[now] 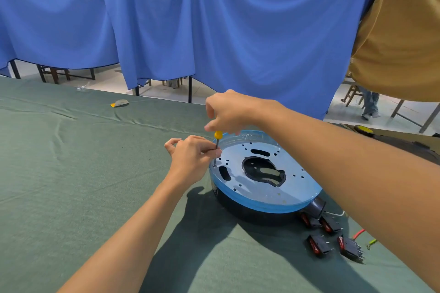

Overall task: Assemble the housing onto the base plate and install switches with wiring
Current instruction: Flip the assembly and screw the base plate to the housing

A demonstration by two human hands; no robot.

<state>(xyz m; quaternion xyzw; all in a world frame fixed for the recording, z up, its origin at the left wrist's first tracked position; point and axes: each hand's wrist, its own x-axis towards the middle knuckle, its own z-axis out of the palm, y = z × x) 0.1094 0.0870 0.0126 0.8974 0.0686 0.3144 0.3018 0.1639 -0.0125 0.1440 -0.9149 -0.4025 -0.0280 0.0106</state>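
Note:
A blue translucent base plate [285, 188] with holes and a large cut-out lies on top of a black housing [252, 213] on the green table. A small screwdriver [217, 144] with a yellow handle stands upright, its tip in a hole at the plate's left edge. My right hand [232, 112] grips the yellow handle from above. My left hand [190, 158] pinches the metal shaft lower down. Several black rocker switches [319, 245] with red buttons lie to the right front of the housing, beside red and green wires [359, 233].
A green cloth [83, 173] covers the table. A small yellow-and-grey scrap [120, 103] lies near the far edge. Blue and tan curtains hang behind. A yellow-topped object [363, 129] sits at the far right. Chairs and a person's legs show beyond.

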